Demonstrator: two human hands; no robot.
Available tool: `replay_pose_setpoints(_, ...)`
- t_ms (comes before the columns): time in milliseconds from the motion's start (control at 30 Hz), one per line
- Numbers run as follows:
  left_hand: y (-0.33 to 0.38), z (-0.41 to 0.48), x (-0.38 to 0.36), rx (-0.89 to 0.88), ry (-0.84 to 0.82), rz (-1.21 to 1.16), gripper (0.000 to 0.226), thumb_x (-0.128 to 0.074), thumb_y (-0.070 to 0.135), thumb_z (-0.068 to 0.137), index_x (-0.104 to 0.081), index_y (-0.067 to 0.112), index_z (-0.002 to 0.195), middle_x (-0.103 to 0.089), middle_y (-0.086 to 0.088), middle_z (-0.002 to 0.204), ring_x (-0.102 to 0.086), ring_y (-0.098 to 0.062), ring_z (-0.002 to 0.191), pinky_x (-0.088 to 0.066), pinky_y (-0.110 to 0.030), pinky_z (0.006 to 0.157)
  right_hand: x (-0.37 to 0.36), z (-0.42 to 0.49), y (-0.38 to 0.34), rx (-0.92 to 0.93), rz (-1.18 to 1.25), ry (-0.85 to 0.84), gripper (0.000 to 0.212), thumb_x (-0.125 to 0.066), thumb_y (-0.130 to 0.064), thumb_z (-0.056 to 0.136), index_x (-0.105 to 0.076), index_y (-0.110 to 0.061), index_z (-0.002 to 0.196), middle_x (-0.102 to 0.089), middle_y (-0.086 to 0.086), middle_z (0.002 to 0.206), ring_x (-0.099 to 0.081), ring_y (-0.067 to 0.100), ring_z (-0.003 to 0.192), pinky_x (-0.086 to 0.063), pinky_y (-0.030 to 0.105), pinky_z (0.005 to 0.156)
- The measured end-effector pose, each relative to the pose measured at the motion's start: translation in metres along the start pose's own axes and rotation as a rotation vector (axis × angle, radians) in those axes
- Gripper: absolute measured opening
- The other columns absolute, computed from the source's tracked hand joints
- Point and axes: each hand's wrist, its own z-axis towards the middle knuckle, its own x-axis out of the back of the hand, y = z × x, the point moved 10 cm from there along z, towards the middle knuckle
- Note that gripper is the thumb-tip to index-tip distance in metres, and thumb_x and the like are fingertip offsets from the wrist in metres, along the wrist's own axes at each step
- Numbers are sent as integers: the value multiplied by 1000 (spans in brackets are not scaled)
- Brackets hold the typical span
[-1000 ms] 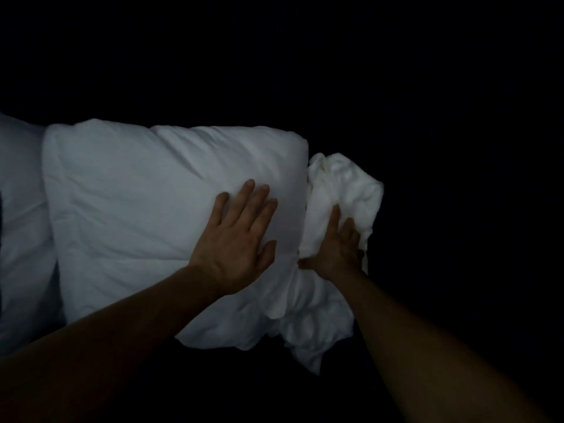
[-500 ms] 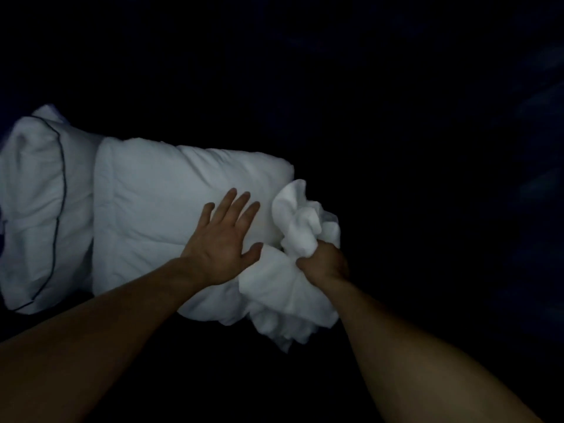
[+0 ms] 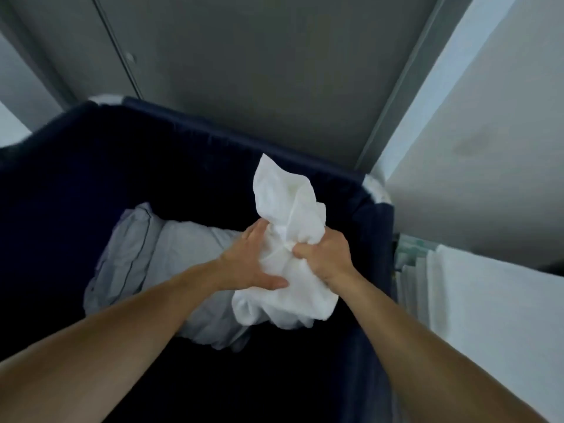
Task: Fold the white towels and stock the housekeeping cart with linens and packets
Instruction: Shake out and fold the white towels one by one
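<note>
One white towel (image 3: 290, 209), crumpled, was gripped by my left hand (image 3: 250, 264) and right hand (image 3: 328, 259) above the dark bin (image 3: 213, 145); folding and cart stocking, I judged, remained undone.

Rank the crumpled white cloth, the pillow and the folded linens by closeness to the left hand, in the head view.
1. The crumpled white cloth, held by the left hand itself.
2. The pillow, just below and left, inside the bin.
3. The folded linens, far right, beyond the right hand and the bin's wall.
</note>
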Motion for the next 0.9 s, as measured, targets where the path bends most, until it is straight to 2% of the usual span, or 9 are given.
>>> replay_pose_setpoints(100, 86, -23, 29, -77, 132, -59, 112, -85, 57, 51, -23, 41, 143, -40, 24, 129, -46, -1, 118, -45, -29, 101, 59, -41, -65, 106, 172, 20, 21, -78, -27, 61, -65, -31, 77, -70, -20, 72, -67, -3, 66, -50, 13, 49)
replay_pose_setpoints(167, 139, -39, 56, -113, 203, -137, 121, -86, 52, 50, -20, 38, 151, -46, 31, 122, -52, 5, 108, -45, -9, 87, 105, -65, -106, 165, 248, 60, 22, -79, -20, 63, -67, -29, 79, -70, -19, 69, -66, -4, 61, -49, 14, 45)
replay_pose_setpoints(233, 196, -52, 80, -180, 243, -98, 101, -87, 44, 59, -34, 36, 145, -57, 29, 109, -59, 5, 98, -44, -2, 76, 151, -93, -140, 213, 305, 106, 22, -78, -15, 63, -67, -26, 79, -69, -20, 64, -65, -4, 57, -47, 14, 41)
replay_pose_setpoints(367, 317, -81, 116, -327, 310, 19, 71, -83, 48, 71, -50, 34, 132, -64, 16, 115, -62, -4, 107, -52, -34, 94, 249, -155, -193, 325, 379, 243, 25, -80, -16, 61, -69, -22, 82, -73, -6, 76, -69, 9, 70, -54, 23, 53)
replay_pose_setpoints(433, 370, -100, 124, -401, 340, 23, 71, -84, 50, 71, -51, 33, 131, -64, 15, 115, -62, -7, 106, -52, -33, 92, 292, -190, -212, 390, 396, 294, 32, -83, -19, 60, -71, -20, 89, -74, -1, 86, -70, 14, 77, -56, 26, 58)
replay_pose_setpoints(667, 507, -144, 90, -616, 316, -8, 92, -79, 56, 75, -33, 29, 150, -59, 9, 132, -58, -15, 119, -47, -41, 102, 418, -301, -217, 546, 379, 479, 30, -87, -19, 63, -73, -23, 89, -77, 0, 86, -75, 19, 78, -63, 37, 71)
replay_pose_setpoints(767, 543, -160, 51, -719, 288, -71, 95, -73, 54, 82, -10, 47, 153, -49, 14, 142, -51, -11, 122, -43, -33, 100, 455, -330, -192, 583, 358, 576, 28, -85, -36, 65, -71, -28, 87, -76, -8, 81, -74, 11, 71, -62, 30, 65)
replay_pose_setpoints(833, 555, -157, 12, -721, 223, 12, 89, -65, 52, 90, -2, 53, 152, -48, 7, 147, -51, -17, 125, -43, -38, 103, 474, -337, -158, 541, 312, 609, 29, -80, -51, 67, -70, -29, 84, -76, -9, 81, -73, 11, 70, -63, 34, 68)
replay_pose_setpoints(900, 556, -144, -23, -650, 199, 197, 61, -50, 44, 100, -20, 45, 153, -54, 0, 144, -54, -24, 125, -44, -40, 104, 488, -330, -112, 440, 271, 568, 32, -78, -53, 73, -73, -23, 86, -77, 2, 86, -74, 24, 79, -61, 47, 78)
